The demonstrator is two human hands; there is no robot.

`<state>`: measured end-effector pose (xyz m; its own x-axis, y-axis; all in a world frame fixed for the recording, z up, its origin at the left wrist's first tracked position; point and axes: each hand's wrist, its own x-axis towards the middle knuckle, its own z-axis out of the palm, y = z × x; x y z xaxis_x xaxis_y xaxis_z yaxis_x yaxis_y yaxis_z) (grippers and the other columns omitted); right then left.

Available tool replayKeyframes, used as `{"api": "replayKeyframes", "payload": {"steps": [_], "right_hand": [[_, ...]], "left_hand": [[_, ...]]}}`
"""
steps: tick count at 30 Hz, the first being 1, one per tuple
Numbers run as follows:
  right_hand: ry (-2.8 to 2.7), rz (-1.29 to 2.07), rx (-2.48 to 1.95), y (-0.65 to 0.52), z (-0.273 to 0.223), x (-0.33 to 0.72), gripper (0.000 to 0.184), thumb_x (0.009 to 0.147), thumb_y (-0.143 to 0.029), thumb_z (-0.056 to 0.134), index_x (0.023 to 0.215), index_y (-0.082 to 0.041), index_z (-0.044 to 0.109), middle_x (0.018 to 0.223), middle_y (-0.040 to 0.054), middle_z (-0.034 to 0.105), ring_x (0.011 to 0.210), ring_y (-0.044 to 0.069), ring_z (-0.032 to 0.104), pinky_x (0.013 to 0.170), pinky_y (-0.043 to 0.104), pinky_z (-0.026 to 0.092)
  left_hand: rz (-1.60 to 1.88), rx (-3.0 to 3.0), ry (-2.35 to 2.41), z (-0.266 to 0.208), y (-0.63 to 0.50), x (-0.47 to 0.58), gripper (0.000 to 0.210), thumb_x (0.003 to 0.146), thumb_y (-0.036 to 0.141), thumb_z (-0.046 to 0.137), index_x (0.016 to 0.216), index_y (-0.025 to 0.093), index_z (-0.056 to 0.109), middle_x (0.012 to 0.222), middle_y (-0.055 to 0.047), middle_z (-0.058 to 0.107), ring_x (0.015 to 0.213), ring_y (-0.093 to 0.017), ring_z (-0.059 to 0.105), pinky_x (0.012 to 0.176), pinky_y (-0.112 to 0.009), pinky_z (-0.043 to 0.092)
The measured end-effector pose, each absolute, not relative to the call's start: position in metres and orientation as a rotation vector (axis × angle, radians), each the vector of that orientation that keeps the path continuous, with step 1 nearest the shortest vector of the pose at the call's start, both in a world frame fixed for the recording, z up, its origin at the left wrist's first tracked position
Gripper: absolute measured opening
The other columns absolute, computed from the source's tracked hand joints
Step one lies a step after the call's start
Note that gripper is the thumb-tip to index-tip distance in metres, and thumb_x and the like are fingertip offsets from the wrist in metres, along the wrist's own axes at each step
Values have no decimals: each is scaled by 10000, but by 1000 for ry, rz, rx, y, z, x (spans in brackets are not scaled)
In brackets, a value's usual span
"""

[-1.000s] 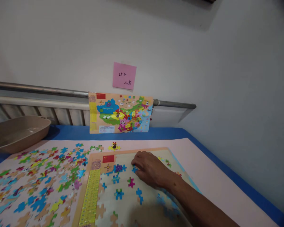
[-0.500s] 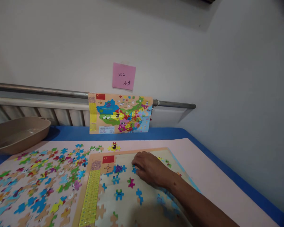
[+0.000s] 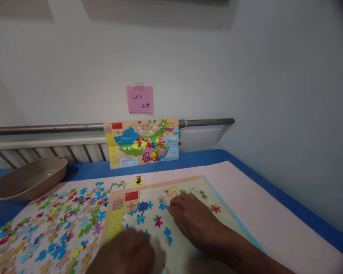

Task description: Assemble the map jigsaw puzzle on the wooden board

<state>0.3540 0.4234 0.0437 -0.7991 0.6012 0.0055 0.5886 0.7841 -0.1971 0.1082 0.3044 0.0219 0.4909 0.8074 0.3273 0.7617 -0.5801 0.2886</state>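
While the head view looks down, the flat wooden puzzle board (image 3: 185, 243) lies on the pink table mat (image 3: 260, 213), partly filled with scattered blue and magenta pieces. The right hand (image 3: 193, 219) rests palm-down on it, fingers loosely spread, holding nothing visible. The left hand (image 3: 125, 255) covers the board's lower edge; its grip cannot be told. Loose multicoloured puzzle pieces (image 3: 54, 232) lie left; a beige oval tray (image 3: 28, 179) sits beyond.

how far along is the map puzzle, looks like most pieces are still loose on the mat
Early stage. Done: only a scattering of pieces sits inside the puzzle board, such as a blue one and a magenta one; most of the board is bare. In hand: the right hand rests flat on the board; the left hand is over its near-left corner, blurred. Left: the large spread of loose pieces, with the reference map to follow.
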Motion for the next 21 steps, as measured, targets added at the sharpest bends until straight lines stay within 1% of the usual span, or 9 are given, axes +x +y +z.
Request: {"api": "replayKeyframes", "payload": {"steps": [1, 3, 4, 5, 8, 11, 13, 17, 21], "right_hand": [[-2881, 294, -949, 420, 40, 355, 117, 1060, -122, 564, 1110, -173, 657, 1257, 68, 654, 1132, 286, 531, 1018, 473, 395], [-2860, 307, -926, 419, 31, 356, 152, 1060, -137, 573, 1186, -177, 648, 1311, 64, 643, 1179, 298, 520, 1072, 506, 382], [-2861, 306, -917, 420, 26, 356, 155, 1058, -152, 582, 1197, -179, 645, 1323, 67, 640, 1186, 305, 520, 1077, 521, 385], [-2864, 301, -908, 422, 22, 356, 155, 1058, -168, 585, 1201, -180, 643, 1328, 72, 638, 1187, 311, 524, 1076, 534, 391], [-2872, 279, -894, 428, 10, 355, 169, 1071, -234, 594, 1221, -179, 648, 1343, 88, 639, 1208, 335, 533, 1074, 563, 411], [-2880, 240, -915, 430, 4, 354, 220, 1075, -295, 626, 1251, -166, 656, 1372, 101, 639, 1234, 356, 538, 1085, 582, 423], [-2896, 227, -929, 430, 4, 353, 226, 1069, -314, 646, 1235, -161, 663, 1359, 100, 646, 1223, 357, 551, 1074, 581, 442], [-2905, 209, -938, 430, 4, 351, 259, 1053, -316, 682, 1260, -162, 657, 1351, 94, 655, 1204, 356, 569, 1047, 579, 472], [-2884, 186, -927, 431, -4, 352, 287, 1054, -324, 686, 1283, -153, 656, 1385, 107, 645, 1221, 367, 563, 1057, 591, 469]], "left_hand": [[583, 2592, 1494, 31, 326, 106, 196, 1072, 247, 590, 920, 187, 698, 925, -48, 703, 809, -203, 649, 747, -348, 548], [369, 2488, 1739, 45, 370, 108, 309, 1059, 143, 497, 818, 197, 684, 864, -57, 698, 821, -226, 655, 756, -357, 495], [257, 2455, 1753, 49, 389, 111, 288, 1053, 148, 508, 839, 197, 696, 916, -69, 716, 907, -245, 677, 802, -361, 491], [216, 2455, 1739, 51, 407, 116, 276, 1050, 157, 515, 854, 195, 706, 944, -79, 724, 961, -259, 688, 818, -359, 487], [130, 2463, 1678, 45, 443, 127, 212, 1011, 161, 556, 925, 206, 744, 1024, -86, 745, 1058, -280, 699, 854, -352, 484], [71, 2444, 1636, 33, 456, 131, 192, 951, 158, 605, 968, 243, 776, 1045, -67, 752, 1050, -274, 710, 829, -333, 478], [55, 2424, 1631, 29, 459, 130, 205, 928, 164, 618, 978, 267, 788, 1047, -54, 752, 1031, -264, 717, 809, -321, 472], [45, 2398, 1648, 27, 464, 130, 202, 938, 200, 611, 964, 270, 800, 1054, -61, 754, 1007, -270, 725, 811, -330, 471], [53, 2383, 1648, 22, 471, 133, 188, 939, 208, 620, 966, 258, 799, 1091, -66, 761, 1047, -272, 724, 855, -331, 485]]}}
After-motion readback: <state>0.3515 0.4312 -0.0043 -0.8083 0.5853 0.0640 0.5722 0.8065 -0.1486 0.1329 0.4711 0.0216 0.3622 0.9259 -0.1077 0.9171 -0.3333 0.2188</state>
